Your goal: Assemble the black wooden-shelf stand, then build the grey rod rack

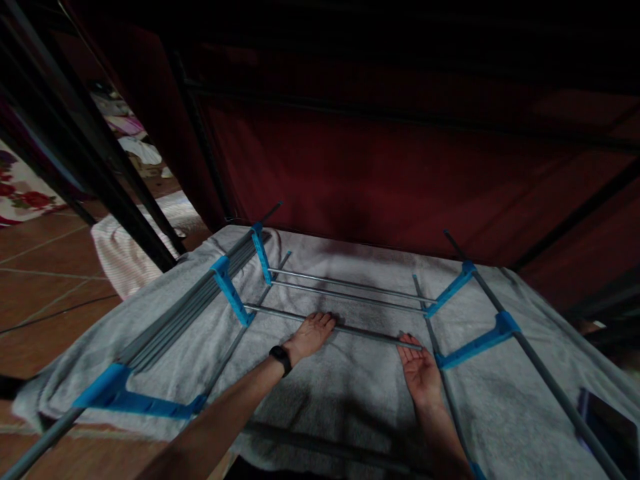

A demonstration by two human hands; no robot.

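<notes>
A folded drying rack of grey metal rods (345,287) and blue plastic joints (231,291) lies flat under a grey towel-like cloth (330,387) that is draped over part of it. My left hand (311,333), with a black band on the wrist, lies palm down on the cloth, its fingertips touching the nearest cross rod (370,335). My right hand (421,371) lies palm up on the cloth, fingers against the same rod near a blue joint (477,343). Neither hand grips anything.
Dark red fabric panels (380,167) with black bars close off the back. Black poles (100,173) slant at the left over a brown tiled floor (45,280). A striped white cloth (120,257) lies on the floor. A dark flat object (605,423) sits at lower right.
</notes>
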